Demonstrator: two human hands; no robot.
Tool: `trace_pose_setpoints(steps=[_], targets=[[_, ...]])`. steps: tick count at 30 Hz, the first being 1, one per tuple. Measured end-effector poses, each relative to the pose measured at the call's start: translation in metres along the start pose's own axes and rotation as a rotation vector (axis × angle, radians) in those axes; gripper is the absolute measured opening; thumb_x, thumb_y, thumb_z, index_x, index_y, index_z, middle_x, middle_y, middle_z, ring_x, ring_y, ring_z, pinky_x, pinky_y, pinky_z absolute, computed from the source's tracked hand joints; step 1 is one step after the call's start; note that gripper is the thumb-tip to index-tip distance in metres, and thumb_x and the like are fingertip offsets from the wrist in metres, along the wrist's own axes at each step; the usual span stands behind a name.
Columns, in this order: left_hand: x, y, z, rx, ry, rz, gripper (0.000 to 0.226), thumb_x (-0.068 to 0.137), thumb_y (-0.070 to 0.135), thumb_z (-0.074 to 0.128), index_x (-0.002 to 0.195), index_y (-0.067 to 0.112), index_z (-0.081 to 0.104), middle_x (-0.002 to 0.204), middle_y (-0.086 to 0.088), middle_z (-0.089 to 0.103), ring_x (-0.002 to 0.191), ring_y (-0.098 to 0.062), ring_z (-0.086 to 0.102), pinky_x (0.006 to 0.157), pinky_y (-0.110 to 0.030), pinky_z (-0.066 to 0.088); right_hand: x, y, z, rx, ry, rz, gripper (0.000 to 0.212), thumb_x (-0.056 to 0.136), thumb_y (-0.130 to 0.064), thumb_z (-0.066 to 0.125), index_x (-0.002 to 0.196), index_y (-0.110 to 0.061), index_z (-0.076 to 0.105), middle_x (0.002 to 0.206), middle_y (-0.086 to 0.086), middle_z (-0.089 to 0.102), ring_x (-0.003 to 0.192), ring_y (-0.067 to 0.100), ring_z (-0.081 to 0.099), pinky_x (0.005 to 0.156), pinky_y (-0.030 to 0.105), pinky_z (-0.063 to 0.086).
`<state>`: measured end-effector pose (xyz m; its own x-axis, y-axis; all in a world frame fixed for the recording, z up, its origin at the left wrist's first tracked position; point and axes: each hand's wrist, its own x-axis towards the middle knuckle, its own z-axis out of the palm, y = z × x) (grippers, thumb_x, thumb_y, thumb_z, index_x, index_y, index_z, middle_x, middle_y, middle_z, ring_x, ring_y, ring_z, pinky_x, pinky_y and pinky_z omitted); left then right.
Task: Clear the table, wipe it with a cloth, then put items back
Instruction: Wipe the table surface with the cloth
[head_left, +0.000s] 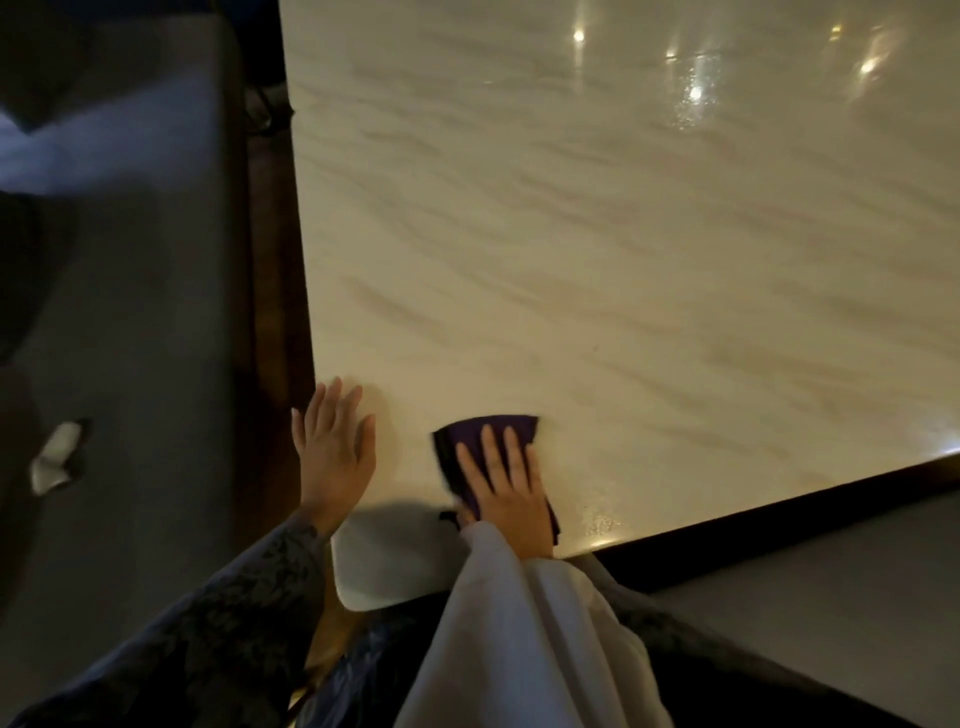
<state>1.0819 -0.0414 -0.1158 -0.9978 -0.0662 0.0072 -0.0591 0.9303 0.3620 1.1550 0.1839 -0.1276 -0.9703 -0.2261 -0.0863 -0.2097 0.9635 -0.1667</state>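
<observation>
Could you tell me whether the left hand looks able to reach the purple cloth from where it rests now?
Probably yes. The left hand lies flat on the table near its corner, with only bare tabletop between it and the purple cloth. The right hand presses on the cloth, covering much of it.

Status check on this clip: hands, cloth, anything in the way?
Left hand flat on table corner. Right hand pressing purple cloth flat near front edge. Nothing on the marble in its path.
</observation>
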Motion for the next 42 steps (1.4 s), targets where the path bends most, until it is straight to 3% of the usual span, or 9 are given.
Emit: trace_pose_setpoints(steps=[3,7,10,15,19,23,32,38,42], targets=[[-0.010,-0.008,-0.009,-0.111,-0.009,-0.087,0.051,0.099,0.040,0.033,0.144,0.017,0.043,0.155,-0.009,0.033,0.147,-0.027,0.022,0.118,-0.051,0.010,0.001,-0.041,0.011,-0.018,-0.026,-0.179,0.075,0.084,-0.047,0.059,0.150,-0.025,0.032,0.155,0.013,0.033,0.143,0.039,0.024,0.115,0.054,0.016],[-0.021,-0.015,-0.022,-0.254,-0.013,-0.197,0.048,0.103,0.039,0.036,0.145,0.016,0.042,0.157,-0.009,0.028,0.145,-0.027,0.023,0.118,-0.049,0.020,0.002,-0.074,0.015,-0.046,-0.139,-0.442,0.069,0.091,-0.052,0.031,0.154,-0.025,0.022,0.159,0.011,0.023,0.146,0.036,0.019,0.118,0.054,0.013],[-0.029,-0.016,-0.025,-0.283,-0.024,-0.207,0.050,0.103,0.042,0.036,0.145,0.017,0.042,0.158,-0.007,0.026,0.145,-0.025,0.023,0.118,-0.047,0.022,0.004,-0.080,0.020,-0.002,-0.129,-0.581,0.067,0.095,-0.049,0.043,0.154,-0.026,0.020,0.161,0.010,0.019,0.148,0.037,0.013,0.119,0.054,0.013],[-0.027,-0.007,-0.011,-0.278,-0.012,-0.138,0.047,0.102,0.036,0.042,0.143,0.013,0.045,0.157,-0.011,0.028,0.147,-0.027,0.019,0.118,-0.044,0.020,0.006,-0.064,0.010,0.088,-0.074,-0.603,0.063,0.094,-0.044,0.050,0.151,-0.029,0.029,0.161,0.003,0.020,0.149,0.030,0.008,0.121,0.048,0.004],[-0.016,0.007,0.002,-0.205,0.048,-0.084,0.045,0.099,0.029,0.050,0.139,0.008,0.049,0.154,-0.017,0.032,0.147,-0.033,0.017,0.118,-0.049,0.019,0.012,-0.024,-0.002,0.139,-0.026,-0.425,0.060,0.093,-0.044,0.045,0.150,-0.031,0.032,0.161,-0.001,0.021,0.150,0.024,0.006,0.121,0.046,0.006],[-0.001,0.026,0.013,-0.123,-0.012,-0.138,0.049,0.099,0.035,0.049,0.144,0.018,0.042,0.160,-0.009,0.023,0.150,-0.028,0.009,0.117,-0.055,0.011,0.030,0.047,-0.024,0.138,0.004,-0.140,0.062,0.090,-0.042,0.041,0.150,-0.035,0.031,0.160,-0.005,0.020,0.150,0.020,0.007,0.121,0.044,0.004],[0.032,0.047,0.021,0.094,0.002,-0.310,0.054,0.100,0.050,0.029,0.149,0.027,0.030,0.160,-0.007,0.021,0.147,-0.031,0.015,0.106,-0.060,0.027,0.064,0.208,-0.053,0.064,0.107,0.509,0.063,0.094,-0.049,0.028,0.153,-0.026,0.026,0.161,0.004,0.018,0.149,0.027,0.006,0.121,0.044,0.001],[0.034,0.054,0.017,0.062,-0.033,-0.376,0.055,0.099,0.049,0.029,0.151,0.034,0.020,0.163,0.000,0.011,0.150,-0.023,0.003,0.112,-0.060,0.021,0.139,0.220,-0.056,0.056,0.087,0.818,0.071,0.094,-0.056,0.023,0.155,-0.019,0.019,0.162,0.012,0.010,0.149,0.036,0.003,0.120,0.051,-0.004],[0.032,0.052,0.013,-0.008,-0.052,-0.349,0.059,0.096,0.052,0.026,0.152,0.036,0.018,0.164,0.004,0.005,0.151,-0.020,-0.004,0.115,-0.058,0.013,0.196,0.200,-0.059,0.063,0.055,0.761,0.073,0.096,-0.054,0.029,0.155,-0.015,0.014,0.162,0.016,0.006,0.148,0.040,0.000,0.119,0.055,-0.004]])
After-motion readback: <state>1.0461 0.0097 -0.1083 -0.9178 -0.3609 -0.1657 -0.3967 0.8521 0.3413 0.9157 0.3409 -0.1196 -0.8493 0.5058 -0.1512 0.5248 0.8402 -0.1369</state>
